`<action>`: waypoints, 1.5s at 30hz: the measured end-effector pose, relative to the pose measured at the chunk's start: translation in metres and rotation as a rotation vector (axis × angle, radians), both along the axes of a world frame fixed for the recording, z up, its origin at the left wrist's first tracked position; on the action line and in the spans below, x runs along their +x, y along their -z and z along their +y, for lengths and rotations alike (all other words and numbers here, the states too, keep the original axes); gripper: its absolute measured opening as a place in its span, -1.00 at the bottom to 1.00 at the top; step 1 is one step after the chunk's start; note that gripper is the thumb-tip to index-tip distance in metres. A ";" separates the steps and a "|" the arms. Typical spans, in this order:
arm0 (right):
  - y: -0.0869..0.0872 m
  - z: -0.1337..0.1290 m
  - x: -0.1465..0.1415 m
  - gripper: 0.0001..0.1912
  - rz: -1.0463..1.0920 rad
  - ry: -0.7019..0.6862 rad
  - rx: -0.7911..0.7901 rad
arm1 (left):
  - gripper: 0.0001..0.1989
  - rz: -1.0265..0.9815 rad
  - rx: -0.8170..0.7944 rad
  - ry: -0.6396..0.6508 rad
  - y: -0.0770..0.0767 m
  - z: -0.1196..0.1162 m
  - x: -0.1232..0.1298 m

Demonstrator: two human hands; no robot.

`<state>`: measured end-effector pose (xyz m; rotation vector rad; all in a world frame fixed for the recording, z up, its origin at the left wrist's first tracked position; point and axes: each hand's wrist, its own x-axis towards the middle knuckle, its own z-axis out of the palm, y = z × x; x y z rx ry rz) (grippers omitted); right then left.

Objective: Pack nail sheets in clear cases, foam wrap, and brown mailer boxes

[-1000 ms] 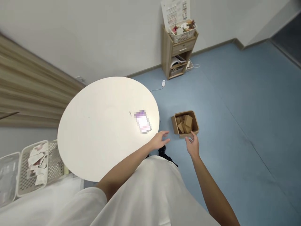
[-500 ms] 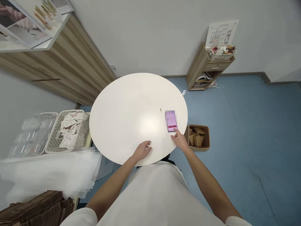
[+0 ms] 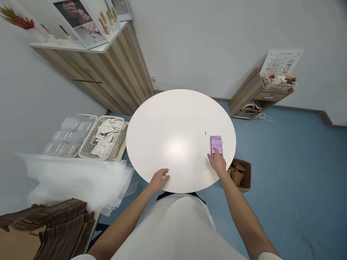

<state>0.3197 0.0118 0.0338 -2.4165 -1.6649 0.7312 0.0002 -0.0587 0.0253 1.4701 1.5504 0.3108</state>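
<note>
A phone (image 3: pixel 217 145) with a lit pink and purple screen lies on the right part of the round white table (image 3: pixel 168 119). My right hand (image 3: pixel 218 162) is over its lower end, index finger stretched onto the screen and thumb apart; it grips nothing. Near the front edge of the table, my left hand (image 3: pixel 159 180) rests with thumb and fingers apart and nothing between them. A small dark mark shows on the tabletop just left of the phone and above it.
A cardboard box (image 3: pixel 248 177) of small brown boxes stands on the floor at the right. At left are a white basket (image 3: pixel 119 139) of packets, clear plastic cases (image 3: pixel 63 135), white sheets (image 3: pixel 81 177) and stacked brown cardboard (image 3: pixel 62 224). Wooden cabinets (image 3: pixel 121 61) stand behind.
The view has swung left, shifting the scene rightward. My right hand has moved further up over the phone, its index finger now higher on the screen. My left hand stays open near the front edge.
</note>
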 end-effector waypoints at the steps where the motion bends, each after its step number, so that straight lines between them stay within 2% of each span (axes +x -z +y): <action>1: -0.004 0.000 -0.006 -0.44 0.030 -0.033 0.018 | -0.62 0.012 0.028 -0.030 -0.001 0.002 0.001; 5: -0.011 0.009 -0.045 -0.47 0.194 -0.235 0.048 | -0.63 0.013 0.119 -0.122 -0.013 0.008 0.006; 8: -0.012 0.017 -0.083 -0.49 0.308 -0.413 0.047 | -0.62 0.021 0.160 -0.167 -0.027 0.009 0.000; 12: -0.021 0.024 -0.131 -0.52 0.439 -0.656 0.051 | -0.61 0.079 0.220 -0.270 -0.041 0.000 -0.027; 17: -0.032 0.032 -0.182 -0.57 0.472 -0.899 0.007 | -0.58 0.142 0.241 -0.404 -0.046 -0.013 -0.076; 21: -0.031 0.038 -0.221 -0.61 0.422 -1.025 -0.052 | -0.57 0.164 0.233 -0.477 -0.043 -0.018 -0.116; 25: -0.026 0.046 -0.265 -0.63 0.355 -1.126 -0.092 | -0.57 0.180 0.236 -0.534 -0.037 -0.012 -0.164; 31: -0.021 0.068 -0.343 -0.65 0.266 -1.211 0.029 | -0.58 0.229 0.212 -0.626 -0.026 0.017 -0.242; 34: -0.021 0.079 -0.382 -0.66 0.213 -1.259 0.098 | -0.60 0.284 0.165 -0.665 -0.020 0.037 -0.273; 40: -0.019 0.097 -0.454 -0.70 0.112 -1.306 0.123 | -0.75 0.468 0.049 -0.556 -0.009 0.076 -0.303; 45: -0.002 0.109 -0.502 -0.71 -0.054 -1.310 0.065 | -0.86 0.541 -0.025 -0.466 0.007 0.098 -0.311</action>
